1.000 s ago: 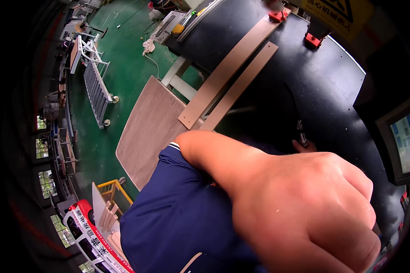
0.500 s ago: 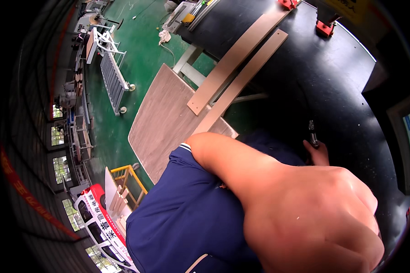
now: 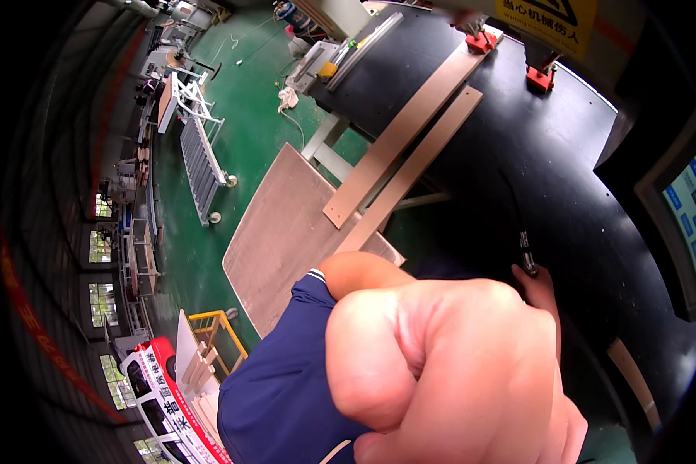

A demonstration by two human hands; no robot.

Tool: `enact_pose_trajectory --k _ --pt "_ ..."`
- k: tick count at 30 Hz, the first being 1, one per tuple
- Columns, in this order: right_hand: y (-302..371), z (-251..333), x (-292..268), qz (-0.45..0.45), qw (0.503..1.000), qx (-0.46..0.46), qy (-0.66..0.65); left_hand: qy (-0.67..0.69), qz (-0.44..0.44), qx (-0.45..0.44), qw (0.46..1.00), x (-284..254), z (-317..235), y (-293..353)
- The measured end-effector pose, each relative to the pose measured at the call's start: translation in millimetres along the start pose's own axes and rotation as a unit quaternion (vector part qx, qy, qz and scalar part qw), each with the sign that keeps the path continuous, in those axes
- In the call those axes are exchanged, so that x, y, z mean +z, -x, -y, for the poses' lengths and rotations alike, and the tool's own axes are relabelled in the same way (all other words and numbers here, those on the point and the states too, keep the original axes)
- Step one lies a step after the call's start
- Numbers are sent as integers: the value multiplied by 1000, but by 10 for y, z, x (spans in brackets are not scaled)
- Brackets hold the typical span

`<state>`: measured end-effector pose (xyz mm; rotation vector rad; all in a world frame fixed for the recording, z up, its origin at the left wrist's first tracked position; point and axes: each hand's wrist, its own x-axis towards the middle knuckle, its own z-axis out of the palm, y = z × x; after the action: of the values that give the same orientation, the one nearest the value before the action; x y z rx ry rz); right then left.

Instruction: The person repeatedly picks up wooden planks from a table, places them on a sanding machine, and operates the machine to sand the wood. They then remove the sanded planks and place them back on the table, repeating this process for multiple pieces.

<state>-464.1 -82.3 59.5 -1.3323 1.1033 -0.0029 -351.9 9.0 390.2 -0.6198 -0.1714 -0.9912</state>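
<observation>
My left hand (image 3: 456,363) is raised close in front of the view, its fingers curled into a closed shape. What lies inside the curl, if anything, is hidden. Farther off, over the black tabletop, my right hand (image 3: 540,286) grips a slim silver and black tool (image 3: 527,251). A thin dark line, like a hose or cord, runs up from it. Two long tan boards lie side by side to the left: a wider board (image 3: 406,127) and a narrower board (image 3: 421,158). Their near ends overhang the table edge, above a brown wood-grain panel (image 3: 278,232).
Two red clamp feet, one red foot (image 3: 481,42) over the wider board and another red foot (image 3: 540,79), stand along the black table's (image 3: 572,147) far side. A screen (image 3: 687,213) is at the right. A roller cart (image 3: 201,166) stands on the green floor (image 3: 259,104).
My left hand has moved left and turned, showing its curled fingers. The view has tilted, so the scene sits lower and more of the screen shows. My right hand keeps the tool.
</observation>
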Motion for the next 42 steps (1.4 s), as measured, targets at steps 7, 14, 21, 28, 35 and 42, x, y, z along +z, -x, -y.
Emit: enact_pose_trajectory --k 7,14,21,28,35,42 --pt "-27 -162 75 4 999 35 -29 38 37 -250 967 33 -375 -228" --pt "138 -2 91 3 999 32 14 33 143 -247 958 -177 -441 -186" --pt "101 -169 135 16 999 22 18 73 38 -14 997 -111 -182 229" --pt "170 -179 134 8 1000 7 20 16 26 -65 997 -68 -231 182" --pt "213 -286 112 2 1000 -3 -4 44 -26 -54 997 32 -243 417" --pt "227 -263 104 22 1000 16 5 -141 6 -20 990 -94 -221 550"
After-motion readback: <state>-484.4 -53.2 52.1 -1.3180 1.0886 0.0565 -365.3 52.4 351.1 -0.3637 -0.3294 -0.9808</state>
